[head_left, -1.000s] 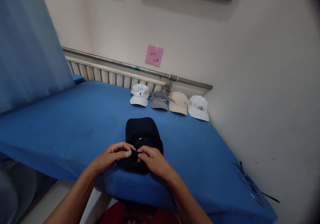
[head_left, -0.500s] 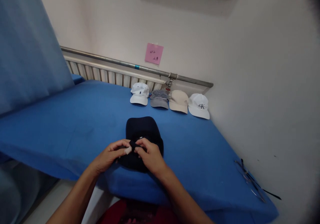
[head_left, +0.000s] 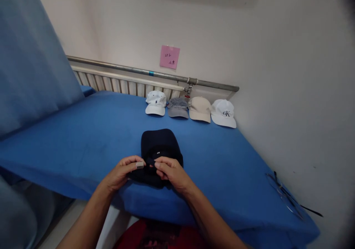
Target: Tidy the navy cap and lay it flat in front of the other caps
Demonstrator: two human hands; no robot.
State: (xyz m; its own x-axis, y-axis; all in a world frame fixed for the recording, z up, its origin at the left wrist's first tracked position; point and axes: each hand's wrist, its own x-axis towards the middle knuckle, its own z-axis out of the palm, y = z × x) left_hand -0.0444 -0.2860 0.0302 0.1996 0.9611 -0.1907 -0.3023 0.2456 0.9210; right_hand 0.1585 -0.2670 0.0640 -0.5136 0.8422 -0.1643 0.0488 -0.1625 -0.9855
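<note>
A black cap [head_left: 161, 140] lies upside down near the front edge of the blue-covered table, its brim toward the back and a small white label inside. My left hand [head_left: 123, 171] pinches the cap at the left end of its back strap; a silvery band wraps the thumb tip. My right hand [head_left: 172, 171] pinches the dark strap [head_left: 150, 161] between thumb and fingers, just right of the left fingertips. Whether the strap is fastened is too small to tell.
Along the back stand a white cap [head_left: 155, 104], a grey cap [head_left: 178, 108], a beige cap [head_left: 200, 110] and a white cap with letters [head_left: 223, 114]. Eyeglasses [head_left: 285, 195] lie at the right edge by the wall. A blue curtain [head_left: 36, 56] hangs at left; a radiator [head_left: 122, 84] is behind.
My right hand has shifted slightly right along the strap, away from the left fingertips. My left hand stays nearly in place. The view has moved a little.
</note>
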